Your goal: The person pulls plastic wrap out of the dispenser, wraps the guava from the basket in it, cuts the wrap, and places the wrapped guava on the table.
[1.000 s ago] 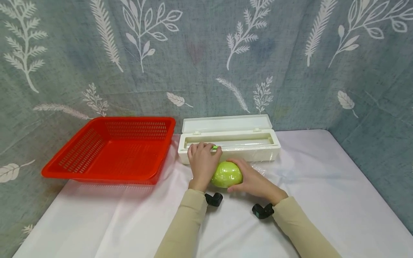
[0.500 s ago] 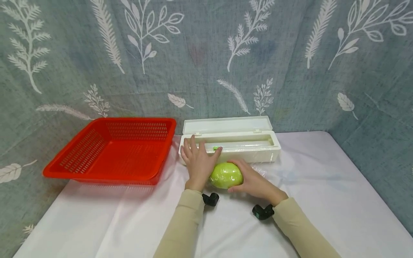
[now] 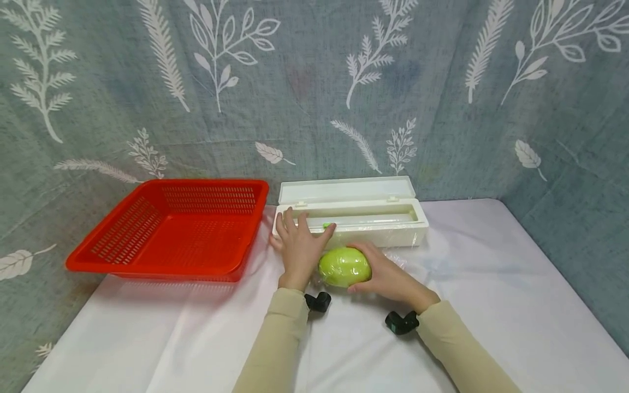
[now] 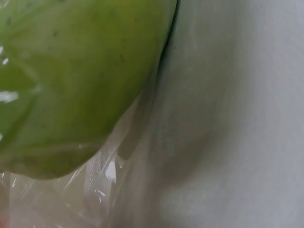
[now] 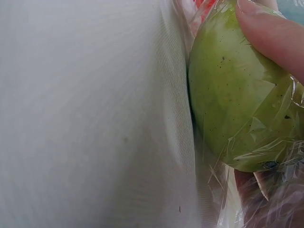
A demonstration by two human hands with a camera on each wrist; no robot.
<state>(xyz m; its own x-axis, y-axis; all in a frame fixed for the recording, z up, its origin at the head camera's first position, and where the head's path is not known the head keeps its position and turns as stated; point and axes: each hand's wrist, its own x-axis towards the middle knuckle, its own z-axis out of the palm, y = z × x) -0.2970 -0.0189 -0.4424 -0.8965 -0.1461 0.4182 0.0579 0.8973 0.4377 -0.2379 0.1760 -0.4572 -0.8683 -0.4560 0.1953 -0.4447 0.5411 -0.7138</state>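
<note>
A smooth, speckled green fruit (image 3: 345, 267), covered in clear cling film, is on the white cloth in the head view. My right hand (image 3: 385, 275) grips its right side; in the right wrist view the thumb (image 5: 275, 38) lies along the film-covered fruit (image 5: 237, 95). Behind the fruit is a white cling film dispenser box (image 3: 383, 237), its lid raised, with a film roll inside and a small green slider (image 3: 328, 225) on its front edge. My left hand (image 3: 301, 248) is spread at the box's front left, thumb tip near the slider. Wrinkled film (image 4: 61, 199) trails from the fruit in the left wrist view.
A red plastic basket (image 3: 167, 267) stands left of the box. Loose film (image 3: 395, 258) lies right of the fruit. A patterned grey-green curtain (image 3: 314, 109) rises behind the white-covered table (image 3: 491, 300). A black wrist mount (image 3: 402, 323) sits under the right wrist.
My left hand has left the green slider, its fingers spreading and shifting a little left. The right hand keeps its grip on the fruit, nearly still.
</note>
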